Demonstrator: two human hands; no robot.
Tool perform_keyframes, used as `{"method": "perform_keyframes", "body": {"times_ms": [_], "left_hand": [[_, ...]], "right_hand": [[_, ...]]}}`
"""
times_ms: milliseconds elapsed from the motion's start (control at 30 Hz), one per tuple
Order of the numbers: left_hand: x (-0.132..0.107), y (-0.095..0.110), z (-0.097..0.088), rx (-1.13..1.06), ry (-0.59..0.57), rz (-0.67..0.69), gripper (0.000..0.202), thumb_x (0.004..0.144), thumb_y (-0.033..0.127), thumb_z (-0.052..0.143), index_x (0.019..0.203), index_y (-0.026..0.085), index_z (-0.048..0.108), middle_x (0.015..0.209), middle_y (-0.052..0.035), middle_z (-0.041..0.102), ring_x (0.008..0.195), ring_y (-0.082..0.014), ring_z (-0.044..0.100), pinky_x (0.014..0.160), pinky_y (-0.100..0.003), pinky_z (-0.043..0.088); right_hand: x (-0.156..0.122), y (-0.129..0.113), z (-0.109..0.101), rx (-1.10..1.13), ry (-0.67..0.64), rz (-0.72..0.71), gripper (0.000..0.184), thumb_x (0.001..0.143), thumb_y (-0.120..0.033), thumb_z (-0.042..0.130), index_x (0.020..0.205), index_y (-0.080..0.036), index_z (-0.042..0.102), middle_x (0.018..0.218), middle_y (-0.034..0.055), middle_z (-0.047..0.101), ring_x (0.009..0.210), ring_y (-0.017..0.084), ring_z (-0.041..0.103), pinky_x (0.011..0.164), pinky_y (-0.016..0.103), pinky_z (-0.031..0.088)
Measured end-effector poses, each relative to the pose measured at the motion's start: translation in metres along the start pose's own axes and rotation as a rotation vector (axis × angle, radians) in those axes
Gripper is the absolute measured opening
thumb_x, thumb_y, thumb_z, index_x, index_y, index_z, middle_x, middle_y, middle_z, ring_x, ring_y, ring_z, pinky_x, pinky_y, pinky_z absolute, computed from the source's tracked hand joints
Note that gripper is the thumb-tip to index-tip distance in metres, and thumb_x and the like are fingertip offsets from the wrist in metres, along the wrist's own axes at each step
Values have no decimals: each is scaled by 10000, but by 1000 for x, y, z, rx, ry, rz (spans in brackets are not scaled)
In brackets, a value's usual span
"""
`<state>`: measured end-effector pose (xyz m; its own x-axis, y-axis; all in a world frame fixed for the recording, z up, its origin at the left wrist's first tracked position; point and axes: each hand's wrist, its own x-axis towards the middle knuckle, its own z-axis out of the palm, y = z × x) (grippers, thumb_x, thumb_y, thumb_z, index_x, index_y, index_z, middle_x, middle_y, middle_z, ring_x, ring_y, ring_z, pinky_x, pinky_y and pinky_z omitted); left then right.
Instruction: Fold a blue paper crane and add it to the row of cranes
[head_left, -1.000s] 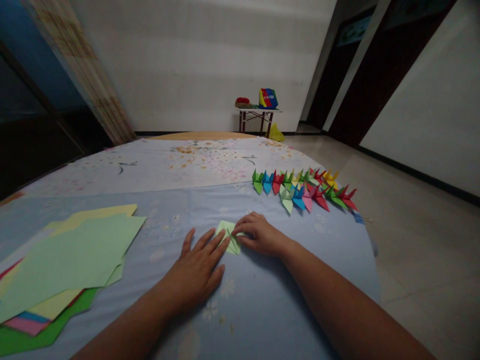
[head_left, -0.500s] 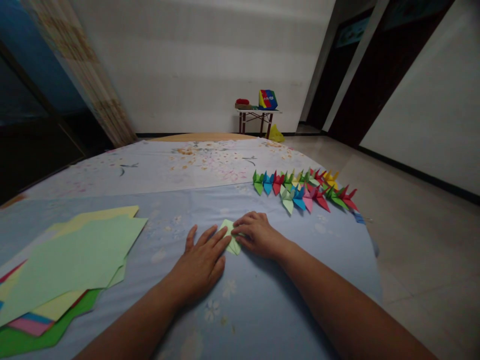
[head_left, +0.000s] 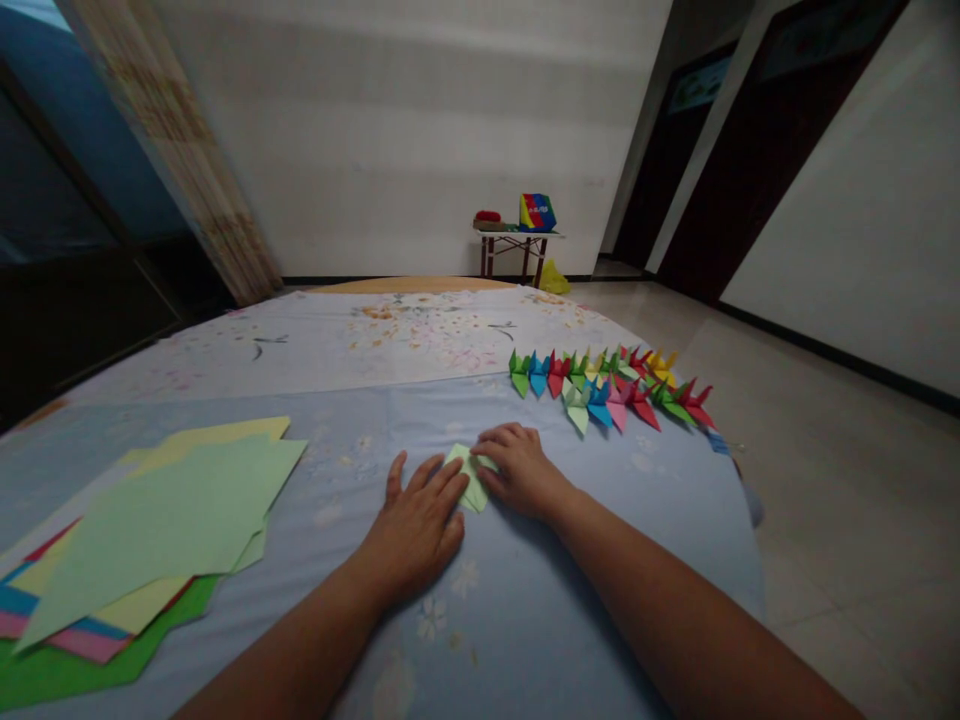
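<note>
A small folded piece of light green paper [head_left: 469, 478] lies on the blue flowered cloth [head_left: 570, 560], between my two hands. My left hand [head_left: 417, 524] rests flat on the cloth, fingers stretched out, its fingertips pressing the left side of the paper. Fingers curled, my right hand [head_left: 519, 467] pinches the paper's right edge and covers part of it.
A stack of coloured paper sheets [head_left: 142, 540], light green on top, lies at the left. Several finished paper cranes [head_left: 607, 385] stand in rows at the back right, near the table's edge. A small table [head_left: 517, 245] with a colourful box stands by the far wall.
My left hand has slid slightly forward and right, closing over the paper's left side, so less of the paper shows. The right hand has stayed on its right edge.
</note>
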<state>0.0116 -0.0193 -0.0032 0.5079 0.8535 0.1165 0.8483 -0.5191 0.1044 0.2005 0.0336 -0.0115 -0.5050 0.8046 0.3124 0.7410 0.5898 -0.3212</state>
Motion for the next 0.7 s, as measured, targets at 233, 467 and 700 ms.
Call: {"method": "perform_keyframes", "body": {"times_ms": [233, 467, 700], "left_hand": [[0, -2, -2, -36, 118, -9, 342, 870, 267, 395, 1185, 250, 525, 1253, -62, 540, 1206, -240, 402, 1051, -510, 140], [0, 0, -6, -88, 158, -17, 239, 858, 254, 435, 1050, 228, 574, 1037, -49, 606, 1045, -224, 495, 955, -458, 248], [1, -4, 2, -161, 209, 12, 272, 831, 217, 467, 1086, 226, 562, 1100, -60, 603, 1069, -237, 505, 946, -475, 252]], "right_hand": [[-1, 5, 6, 11, 40, 140, 223, 817, -377, 582, 974, -233, 648, 1117, 73, 580, 1099, 258, 386, 895, 438, 272], [1, 3, 9, 95, 48, 145, 182, 783, -307, 612, 926, -196, 601, 1060, 55, 598, 1080, 242, 404, 882, 403, 270], [4, 0, 6, 184, 61, 176, 134, 774, -267, 612, 876, -186, 585, 871, 34, 597, 918, 197, 482, 852, 373, 295]]}}
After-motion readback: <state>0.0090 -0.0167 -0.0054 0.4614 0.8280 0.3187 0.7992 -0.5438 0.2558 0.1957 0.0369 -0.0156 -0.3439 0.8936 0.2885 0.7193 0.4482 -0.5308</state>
